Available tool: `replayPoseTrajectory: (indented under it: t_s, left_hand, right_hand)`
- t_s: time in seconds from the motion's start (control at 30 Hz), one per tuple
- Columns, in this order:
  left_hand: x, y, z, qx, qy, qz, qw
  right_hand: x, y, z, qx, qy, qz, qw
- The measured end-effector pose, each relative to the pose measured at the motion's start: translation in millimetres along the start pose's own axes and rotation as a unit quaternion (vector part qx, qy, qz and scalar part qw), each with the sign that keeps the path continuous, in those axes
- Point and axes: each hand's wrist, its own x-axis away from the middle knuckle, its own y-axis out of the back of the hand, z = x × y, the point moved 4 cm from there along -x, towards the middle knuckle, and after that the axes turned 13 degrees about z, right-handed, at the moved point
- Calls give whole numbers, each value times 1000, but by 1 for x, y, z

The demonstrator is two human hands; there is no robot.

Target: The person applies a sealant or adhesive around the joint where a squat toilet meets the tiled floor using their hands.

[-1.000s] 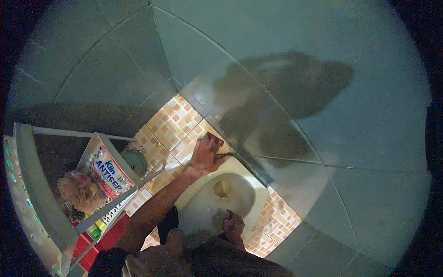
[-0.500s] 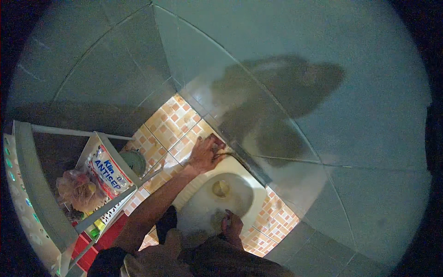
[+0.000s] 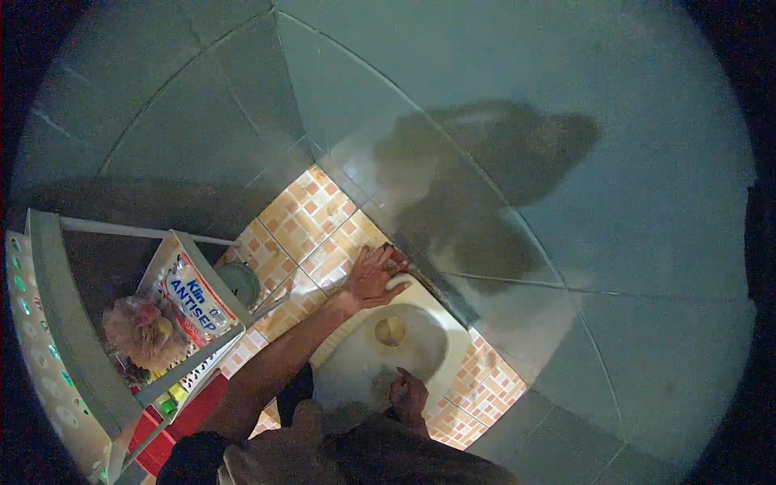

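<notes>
- Head view: left hand (image 3: 373, 275) stretched to the far rim of a white squat toilet pan (image 3: 428, 303), fingers spread nearly flat and pressing on something small and dark at the pan's far left corner, possibly a scrub pad or cloth; too blurred to name.
- Right hand (image 3: 408, 396) at the near rim of the pan, fingers curled in; whether around anything, cannot tell.
- Pan set low in the orange-and-cream floor tiles (image 3: 311, 214), hard against the grey tiled wall (image 3: 517, 121), drain hole (image 3: 390, 331) near its middle.
- To do the scrub well: keep the palm flat, press evenly along the rim, brace with the near hand, stay out of the wall joint.
- Left of the arm, a white rack (image 3: 77, 323) with a mesh sponge (image 3: 141, 327), a printed packet (image 3: 194, 295) and a round lid (image 3: 238, 283).
- Body in shadow at the lower edge; rack cut off at the picture's dark rim.
</notes>
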Motion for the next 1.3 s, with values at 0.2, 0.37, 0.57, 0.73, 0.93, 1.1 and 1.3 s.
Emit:
replayPoseTrajectory:
  t_s: [0.2,0.37,0.57,0.73,0.93,1.1,1.3]
  left_hand:
    - [9,6,1,-74,-15,-150,986]
    - [17,32,14,8,22,-69,997]
    - [30,34,30,61,4,-99,993]
    - [21,14,14,-26,-106,-33,994]
    - [6,9,2,-55,-108,-60,991]
    - [0,15,0,-75,-76,-44,993]
    - [9,11,7,-69,-107,-38,991]
  right_hand:
    - [3,0,2,-19,6,-33,999]
    - [8,-5,-10,-15,4,-49,999]
    - [6,-8,-11,3,-21,-31,999]
    - [4,-6,-7,16,4,-46,999]
    - [4,8,3,-25,30,-73,997]
    - [5,0,-5,-42,41,-72,996]
    - [5,-2,-6,-27,-12,-41,999]
